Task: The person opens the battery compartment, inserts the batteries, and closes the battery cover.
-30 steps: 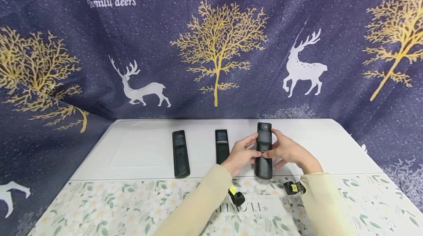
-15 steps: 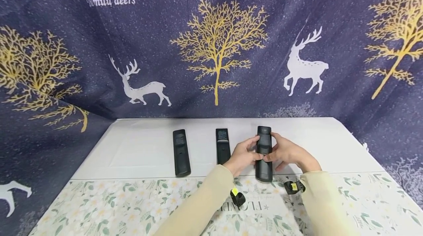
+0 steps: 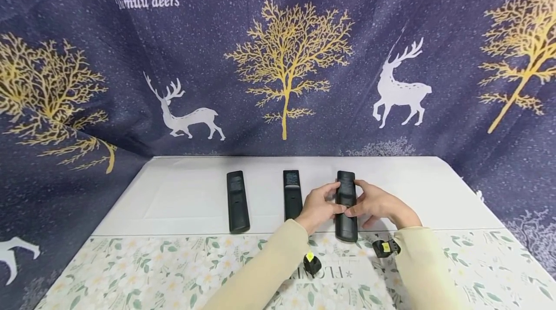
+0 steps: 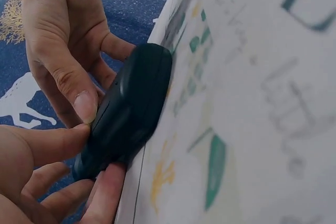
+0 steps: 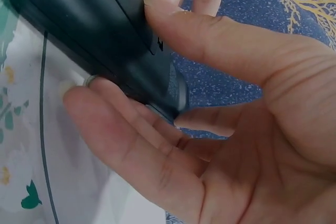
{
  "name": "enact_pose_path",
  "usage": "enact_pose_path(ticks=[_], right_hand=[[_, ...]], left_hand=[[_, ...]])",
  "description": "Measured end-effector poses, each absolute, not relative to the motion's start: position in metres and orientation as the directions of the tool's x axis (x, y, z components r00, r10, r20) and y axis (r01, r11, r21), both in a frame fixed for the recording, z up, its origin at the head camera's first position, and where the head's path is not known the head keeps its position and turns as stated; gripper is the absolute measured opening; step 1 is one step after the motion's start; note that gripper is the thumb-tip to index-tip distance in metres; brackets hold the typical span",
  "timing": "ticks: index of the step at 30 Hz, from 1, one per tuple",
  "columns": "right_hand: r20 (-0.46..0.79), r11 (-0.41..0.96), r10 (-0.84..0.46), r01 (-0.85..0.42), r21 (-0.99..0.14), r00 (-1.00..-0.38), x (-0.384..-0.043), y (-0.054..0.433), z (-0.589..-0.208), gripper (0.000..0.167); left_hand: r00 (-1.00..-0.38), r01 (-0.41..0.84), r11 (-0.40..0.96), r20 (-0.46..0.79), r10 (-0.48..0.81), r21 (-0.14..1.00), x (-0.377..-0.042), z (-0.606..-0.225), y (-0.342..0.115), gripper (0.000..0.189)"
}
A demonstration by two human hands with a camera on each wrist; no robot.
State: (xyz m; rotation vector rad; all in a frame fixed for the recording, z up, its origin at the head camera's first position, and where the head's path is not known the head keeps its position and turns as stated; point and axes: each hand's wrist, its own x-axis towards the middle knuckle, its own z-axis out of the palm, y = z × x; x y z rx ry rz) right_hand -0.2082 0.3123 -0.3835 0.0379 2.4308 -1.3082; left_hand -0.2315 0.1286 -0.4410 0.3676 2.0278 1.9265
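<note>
A black remote control [image 3: 346,228] lies back side up, long side pointing away from me, at the right of the table. My left hand [image 3: 318,207] grips its left edge, and my right hand [image 3: 382,202] holds the right edge. Both thumbs meet on the back of the remote, around its battery cover. In the left wrist view the remote's rounded end [image 4: 136,93] sits close over the tabletop, with fingers at its sides. The right wrist view has fingers under the remote's edge [image 5: 100,35] and the thumb on top.
Two more black remotes lie back side up to the left: a middle one [image 3: 292,199], partly behind the left hand, and a far-left one [image 3: 238,204]. A flower-print cloth [image 3: 173,271] covers the near table, white surface [image 3: 187,194] beyond. A dark blue curtain [image 3: 195,59] hangs behind.
The held remote has come slightly toward me and its far end looks lower. Both hands have shifted with it, thumbs staying on its back. The other two remotes have not moved.
</note>
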Motion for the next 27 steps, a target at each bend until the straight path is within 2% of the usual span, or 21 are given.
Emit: enact_pose_path(ticks=[10,21,27], right_hand=[[-0.321,0.641,-0.128,0.169,-0.749,-0.938,-0.209,0.311,-0.381,0.097],[-0.316,0.696,-0.112,0.152,-0.702,-0.942,-0.214,0.302,-0.383,0.089],[-0.283,0.738,-0.080,0.134,-0.661,-0.956,-0.217,0.303,-0.385,0.088]], left_hand=[[-0.920,0.048,0.126,-0.005,0.393,0.991,-0.232,-0.441,0.128,0.065],[-0.917,-0.006,0.123,-0.054,0.396,0.992,-0.233,-0.440,0.120,0.068],[-0.913,0.046,0.145,-0.018,0.408,0.988,-0.234,-0.435,0.117,0.064]])
